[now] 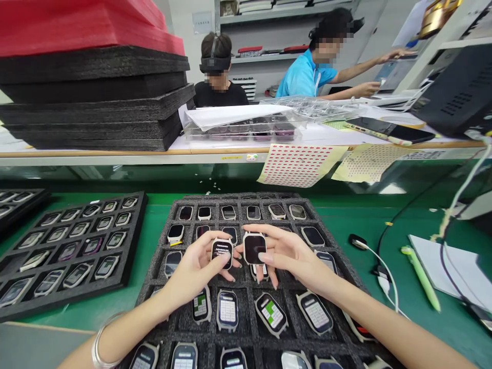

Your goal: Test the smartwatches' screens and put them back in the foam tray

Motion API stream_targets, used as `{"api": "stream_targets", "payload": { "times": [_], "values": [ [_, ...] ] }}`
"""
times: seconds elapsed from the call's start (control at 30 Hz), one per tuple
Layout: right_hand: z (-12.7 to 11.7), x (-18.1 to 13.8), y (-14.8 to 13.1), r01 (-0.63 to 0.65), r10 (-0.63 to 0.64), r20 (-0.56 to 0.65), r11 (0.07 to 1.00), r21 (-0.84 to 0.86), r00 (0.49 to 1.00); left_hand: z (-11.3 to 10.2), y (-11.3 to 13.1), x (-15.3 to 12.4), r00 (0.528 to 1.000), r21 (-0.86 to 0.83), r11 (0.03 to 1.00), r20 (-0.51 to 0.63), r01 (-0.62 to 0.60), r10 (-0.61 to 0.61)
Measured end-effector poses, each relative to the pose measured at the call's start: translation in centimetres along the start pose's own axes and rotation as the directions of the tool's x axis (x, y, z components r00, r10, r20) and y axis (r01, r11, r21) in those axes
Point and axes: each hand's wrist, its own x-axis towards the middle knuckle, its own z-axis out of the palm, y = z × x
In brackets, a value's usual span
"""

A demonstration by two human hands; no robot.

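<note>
My left hand is closed around a smartwatch body whose screen shows lines of white text; the thumb rests on its glass. Beside it, my right hand grips a second strapless smartwatch with a dark screen, thumb at its lower right corner. Both watches are held above a black foam tray with many compartments. Watches lie in those compartments, some with lit screens, such as one showing green blocks. My hands and forearms hide part of the tray.
Another foam tray of watches lies at left. Foam trays are stacked on the shelf under red foam. At right are a white charging cable, a green pen and paper. Two people sit across the bench.
</note>
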Motion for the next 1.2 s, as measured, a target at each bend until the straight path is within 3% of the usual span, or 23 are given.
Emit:
{"api": "stream_targets", "payload": {
  "times": [0.33,0.77,1.07,1.2],
  "values": [
    [-0.18,0.23,-0.09,-0.028,0.029,-0.019,0.999,0.042,0.999,-0.10,0.00,-0.24,0.999,-0.010,0.999,0.039,-0.030,0.031],
    [-0.09,0.47,0.71,-0.040,0.025,0.112,0.990,0.136,0.993,-0.41,-0.88,-0.17,0.998,0.257,0.966,-0.062,-0.004,0.020],
    [-0.10,0.53,0.28,-0.058,0.037,0.109,0.979,0.196,0.993,0.11,0.09,-0.49,0.995,0.386,0.922,-0.101,0.039,0.000],
    [-0.11,0.60,0.62,-0.055,0.035,0.106,0.980,0.191,0.994,-0.05,-0.40,-0.37,0.994,0.421,0.907,-0.099,-0.007,0.053]
  ]
}}
